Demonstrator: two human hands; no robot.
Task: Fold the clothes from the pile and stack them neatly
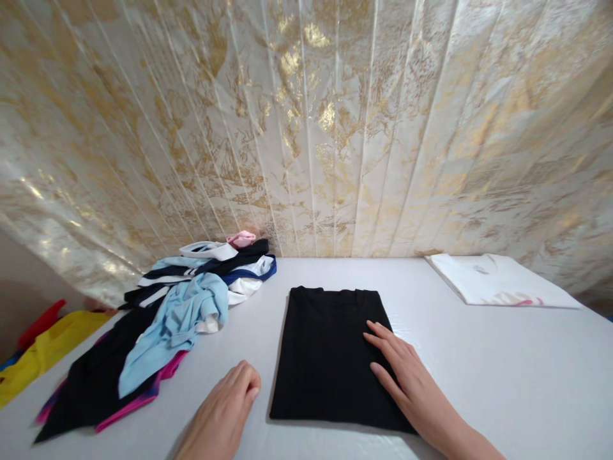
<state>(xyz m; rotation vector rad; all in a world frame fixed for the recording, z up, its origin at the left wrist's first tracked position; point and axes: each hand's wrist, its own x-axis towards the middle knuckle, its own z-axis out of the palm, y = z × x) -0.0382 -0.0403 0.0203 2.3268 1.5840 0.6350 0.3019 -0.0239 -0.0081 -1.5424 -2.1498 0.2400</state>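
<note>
A black T-shirt [330, 358], folded into a neat rectangle, lies flat on the white table with its neckline at the far edge. My right hand [407, 377] rests on the shirt's right side, fingers stretched out and slightly spread. Left of the shirt, apart from it, my left hand [225, 402] is closed in a loose fist at the tabletop, and no item shows in it.
A loose heap of clothes [177, 326], light blue, black, navy, white and pink, covers the table's left side. One folded white T-shirt [502, 281] lies at the back right. Yellow fabric [57, 345] sits beyond the left edge. A gold-patterned curtain [316, 128] hangs behind the table [488, 370].
</note>
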